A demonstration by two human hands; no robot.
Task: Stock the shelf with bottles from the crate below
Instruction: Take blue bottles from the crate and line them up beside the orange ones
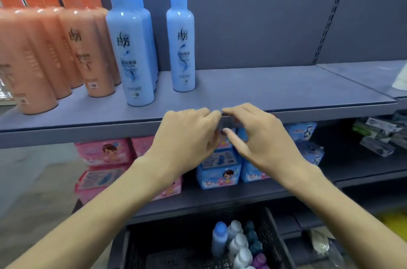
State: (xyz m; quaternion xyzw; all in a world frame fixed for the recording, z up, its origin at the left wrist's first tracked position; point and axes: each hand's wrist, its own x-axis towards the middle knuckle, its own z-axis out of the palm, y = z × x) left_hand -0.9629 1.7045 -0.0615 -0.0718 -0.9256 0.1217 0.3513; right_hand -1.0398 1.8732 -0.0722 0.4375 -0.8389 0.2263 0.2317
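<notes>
Left hand: the left hand (187,136) sits at the middle of the frame, bare, fingers curled loosely inward with nothing between them, fingertips level with the shelf's front lip.
Right hand: the right hand (262,136) is just beside it, thumb and forefinger bent toward each other in a loose arc, gripping nothing; its forefinger tip almost meets the left hand's knuckles.
Shelf: the grey shelf (286,92) is flat and matte, with a narrow front edge running across the middle of the frame behind both hands; its right half is bare.
Lone blue bottle: a tall, smooth, glossy pale-blue bottle (181,41) with a flared cap stands upright on the shelf, above and slightly left of the left hand, apart from both hands.
Blue row: a file of matching blue bottles (132,48) stands further left, one behind another.
Orange rows: glossy orange bottles (55,48) of the same tall shape fill the upper left of the frame.
Crate: a dark, mesh-walled plastic crate (273,231) lies at the bottom centre, well below both hands.
Crate bottles: small rounded bottles (237,244), blue, grey, teal and purple, stand packed together in it.
Lower shelf: soft pink packs (103,152) and blue packs (218,171) lie behind the wrists.
</notes>
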